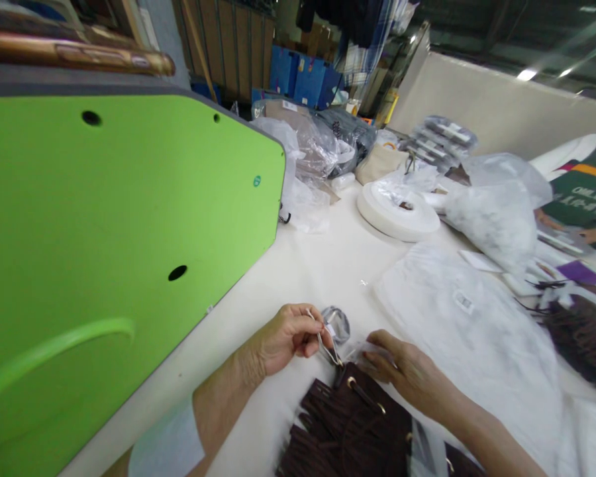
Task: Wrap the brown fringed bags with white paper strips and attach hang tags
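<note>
A dark brown woven bag with gold eyelets lies at the near edge of the white table. My left hand is closed in a pinch on a thin cord with a small white tag and a clear round piece, just above the bag's top edge. My right hand rests beside it with fingers curled on a small clear plastic wrapper at the bag's corner.
A large green panel stands close on the left. White dust bags lie to the right, with a white tape roll and plastic bags farther back. More brown bags lie at far right.
</note>
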{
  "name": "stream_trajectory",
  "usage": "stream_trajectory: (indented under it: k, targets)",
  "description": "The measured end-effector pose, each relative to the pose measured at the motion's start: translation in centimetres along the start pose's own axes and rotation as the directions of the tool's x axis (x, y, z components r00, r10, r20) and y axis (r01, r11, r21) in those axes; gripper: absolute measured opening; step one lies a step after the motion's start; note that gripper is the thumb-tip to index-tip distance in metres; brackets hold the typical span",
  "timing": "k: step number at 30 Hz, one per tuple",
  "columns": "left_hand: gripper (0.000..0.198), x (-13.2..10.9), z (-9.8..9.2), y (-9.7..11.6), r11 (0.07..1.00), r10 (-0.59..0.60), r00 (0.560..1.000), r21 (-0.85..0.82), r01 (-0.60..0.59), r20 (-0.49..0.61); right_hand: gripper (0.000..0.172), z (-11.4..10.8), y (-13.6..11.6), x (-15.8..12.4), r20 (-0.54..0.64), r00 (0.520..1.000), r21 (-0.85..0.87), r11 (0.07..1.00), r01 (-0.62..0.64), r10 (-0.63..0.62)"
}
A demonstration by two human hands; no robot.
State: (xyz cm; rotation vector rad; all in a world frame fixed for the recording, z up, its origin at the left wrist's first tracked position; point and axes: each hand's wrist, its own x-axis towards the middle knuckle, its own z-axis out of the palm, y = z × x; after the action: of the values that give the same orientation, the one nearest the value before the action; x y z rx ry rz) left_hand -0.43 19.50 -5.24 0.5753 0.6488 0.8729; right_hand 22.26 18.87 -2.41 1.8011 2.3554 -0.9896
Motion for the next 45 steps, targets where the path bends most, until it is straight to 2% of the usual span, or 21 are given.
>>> stream_trajectory:
  k: [3,6,10,12,14,16,18,21,25,28,32,37,39,42,44,45]
  targets:
    - [0.018,0.0,0.0,0.1,1.0,0.0,1.0,-0.022,0.0,0.002,0.021,-0.2,0.1,0.1,-0.006,0.999,0.049,0.997,-0.052,0.052]
    - [0.019,0.1,0.0,0.2,1.0,-0.001,1.0,-0.03,0.001,0.003,0.023,-0.5,0.2,0.1,-0.052,0.998,0.055,0.998,-0.031,0.034]
    - [0.018,0.1,-0.1,0.1,1.0,-0.005,1.0,-0.029,0.005,-0.003,0.024,-1.0,0.4,-0.3,-0.063,0.997,0.17,0.985,-0.031,0.042]
    - [0.017,0.2,-0.1,0.1,1.0,-0.005,1.0,-0.025,0.005,-0.006,0.021,-1.1,0.5,-0.6,-0.135,0.991,0.17,0.984,0.042,-0.019]
    - [0.017,0.2,-0.1,0.0,1.0,-0.005,1.0,-0.019,0.005,-0.009,0.017,-1.1,0.5,-0.9,-0.237,0.964,0.102,0.984,0.144,-0.117]
    - [0.018,0.3,-0.2,0.0,1.0,-0.004,1.0,-0.014,0.004,-0.012,0.017,-1.1,0.4,-1.2,-0.299,0.939,0.045,0.98,0.192,-0.17]
    - [0.018,0.3,-0.2,-0.1,1.0,-0.005,1.0,-0.009,0.005,-0.017,0.017,-1.1,0.2,-1.4,-0.324,0.937,0.044,0.987,0.156,-0.134]
    - [0.018,0.3,-0.2,-0.2,1.0,-0.007,1.0,0.001,0.007,-0.024,0.019,-1.2,0.1,-1.4,-0.331,0.944,0.12,0.992,0.047,-0.005]
    - [0.018,0.3,-0.1,-0.3,1.0,-0.006,0.999,0.012,0.007,-0.031,0.028,-1.4,0.3,-1.0,-0.228,0.965,0.343,0.938,-0.047,0.132]
    - [0.019,0.3,-0.1,-0.3,1.0,-0.006,0.999,0.016,0.006,-0.038,0.035,-1.7,0.4,-0.8,-0.13,0.976,0.491,0.866,-0.091,0.176]
    - [0.019,0.3,-0.1,-0.3,1.0,-0.008,0.999,0.025,0.008,-0.038,0.039,-2.0,-0.1,-0.6,-0.144,0.967,0.557,0.825,-0.098,0.212]
    - [0.018,0.3,-0.1,-0.4,0.999,-0.005,0.999,0.034,0.006,-0.04,0.037,-2.1,0.2,-0.3,0.06,0.962,0.609,0.754,-0.247,0.267]
    - [0.017,0.3,-0.2,-0.4,0.999,-0.002,0.999,0.038,0.003,-0.04,0.041,-2.1,0.8,-0.3,0.131,0.963,0.591,0.762,-0.265,0.234]
    - [0.016,0.4,-0.3,-0.4,0.999,-0.002,0.999,0.041,0.004,-0.037,0.049,-2.1,1.5,-0.4,0.202,0.964,0.466,0.848,-0.252,0.175]
    - [0.016,0.4,-0.3,-0.5,0.999,-0.004,0.999,0.041,0.006,-0.037,0.056,-2.1,1.6,-0.5,0.172,0.975,0.341,0.92,-0.195,0.143]
    - [0.015,0.5,-0.3,-0.5,0.999,-0.006,0.999,0.041,0.008,-0.036,0.053,-2.1,1.5,-0.5,0.134,0.985,0.277,0.95,-0.145,0.112]
